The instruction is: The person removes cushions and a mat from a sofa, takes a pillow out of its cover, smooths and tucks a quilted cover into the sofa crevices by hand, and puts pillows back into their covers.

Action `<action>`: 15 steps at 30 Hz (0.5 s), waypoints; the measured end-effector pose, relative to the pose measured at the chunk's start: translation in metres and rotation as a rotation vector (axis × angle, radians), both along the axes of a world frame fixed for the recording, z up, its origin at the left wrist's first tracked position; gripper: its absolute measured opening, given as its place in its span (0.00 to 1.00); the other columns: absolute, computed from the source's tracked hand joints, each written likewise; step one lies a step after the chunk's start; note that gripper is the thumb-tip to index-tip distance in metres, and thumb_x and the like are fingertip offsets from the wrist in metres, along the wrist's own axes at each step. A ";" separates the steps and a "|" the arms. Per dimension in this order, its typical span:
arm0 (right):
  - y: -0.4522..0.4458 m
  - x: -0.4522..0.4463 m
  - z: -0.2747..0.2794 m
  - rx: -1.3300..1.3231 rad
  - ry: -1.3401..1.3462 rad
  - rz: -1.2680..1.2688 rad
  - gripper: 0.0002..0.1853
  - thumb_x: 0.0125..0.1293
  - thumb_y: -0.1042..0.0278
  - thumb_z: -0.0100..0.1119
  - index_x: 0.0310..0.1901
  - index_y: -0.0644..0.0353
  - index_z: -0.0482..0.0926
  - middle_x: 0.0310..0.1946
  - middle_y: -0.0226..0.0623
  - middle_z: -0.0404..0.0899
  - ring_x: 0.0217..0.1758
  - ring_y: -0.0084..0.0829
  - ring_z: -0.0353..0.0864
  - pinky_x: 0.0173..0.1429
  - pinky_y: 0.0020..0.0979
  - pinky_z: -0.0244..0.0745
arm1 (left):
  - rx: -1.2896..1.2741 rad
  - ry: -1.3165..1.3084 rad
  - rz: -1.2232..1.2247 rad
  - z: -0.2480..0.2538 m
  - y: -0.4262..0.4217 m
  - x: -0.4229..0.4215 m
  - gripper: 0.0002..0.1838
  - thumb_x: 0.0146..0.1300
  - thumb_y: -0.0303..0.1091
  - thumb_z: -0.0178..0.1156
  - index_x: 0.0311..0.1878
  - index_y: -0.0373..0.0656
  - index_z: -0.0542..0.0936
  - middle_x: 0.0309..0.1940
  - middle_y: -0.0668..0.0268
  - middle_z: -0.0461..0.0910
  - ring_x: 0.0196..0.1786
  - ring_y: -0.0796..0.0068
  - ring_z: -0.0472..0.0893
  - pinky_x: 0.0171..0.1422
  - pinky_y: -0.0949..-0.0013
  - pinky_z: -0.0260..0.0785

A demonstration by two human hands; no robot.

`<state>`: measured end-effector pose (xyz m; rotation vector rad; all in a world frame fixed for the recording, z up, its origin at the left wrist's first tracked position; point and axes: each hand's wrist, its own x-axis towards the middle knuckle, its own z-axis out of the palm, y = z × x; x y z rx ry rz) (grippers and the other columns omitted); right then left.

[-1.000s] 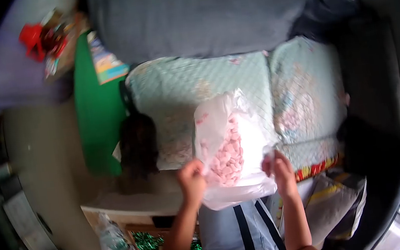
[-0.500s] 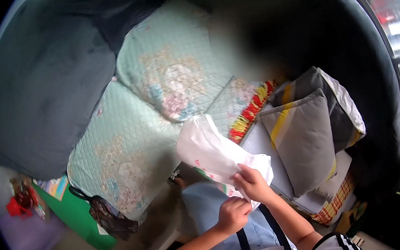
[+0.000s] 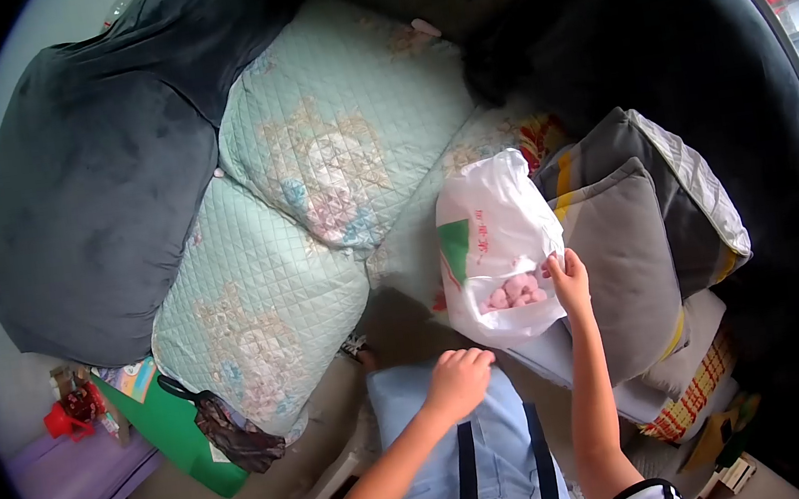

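Observation:
A white plastic bag [image 3: 495, 207] with a green patch and red print hangs or rests beside the grey cushions. Pink pieces [image 3: 514, 292] show through its opening. My right hand [image 3: 568, 278] grips the bag's right edge between thumb and fingers. Just left of and below the bag, over my blue-clad lap, is my left hand [image 3: 461, 381], its fingers curled together near the bag's lower edge; whether anything small is inside them is hidden.
Quilted floral covers [image 3: 327, 158] lie on the sofa, with a dark grey cushion [image 3: 100, 198] behind. Grey cushions [image 3: 619, 271] are stacked at the right. A black bag [image 3: 231, 428] hangs by a green board [image 3: 155, 423]. A red object [image 3: 67, 419] is far left.
The view has swung right since the first frame. The bag, gathered between both hands half a second ago, now hangs wider from my right hand, and my left hand has come off it.

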<state>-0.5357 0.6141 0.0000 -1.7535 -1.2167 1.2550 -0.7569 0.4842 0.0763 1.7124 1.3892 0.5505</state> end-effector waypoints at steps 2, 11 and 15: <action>-0.003 -0.012 0.006 -0.039 0.034 -0.047 0.05 0.62 0.70 0.50 0.32 0.63 0.71 0.23 0.29 0.73 0.26 0.18 0.72 0.32 0.19 0.66 | -0.082 0.085 -0.024 -0.018 -0.016 -0.020 0.07 0.54 0.31 0.51 0.36 0.44 0.74 0.34 0.64 0.76 0.40 0.64 0.75 0.49 0.62 0.63; 0.012 -0.066 0.026 0.183 -0.261 -0.179 0.18 0.57 0.74 0.55 0.49 0.65 0.66 0.35 0.34 0.73 0.37 0.21 0.71 0.42 0.23 0.67 | -0.287 0.283 0.226 -0.080 -0.078 -0.136 0.06 0.56 0.32 0.50 0.36 0.44 0.74 0.34 0.62 0.77 0.39 0.60 0.76 0.45 0.59 0.64; 0.018 -0.102 0.042 0.383 -1.155 -0.226 0.32 0.51 0.67 0.57 0.58 0.67 0.59 0.54 0.52 0.64 0.59 0.46 0.63 0.61 0.41 0.55 | -0.235 0.136 0.500 -0.099 -0.091 -0.170 0.05 0.56 0.29 0.51 0.34 0.42 0.74 0.31 0.60 0.77 0.36 0.59 0.76 0.41 0.61 0.67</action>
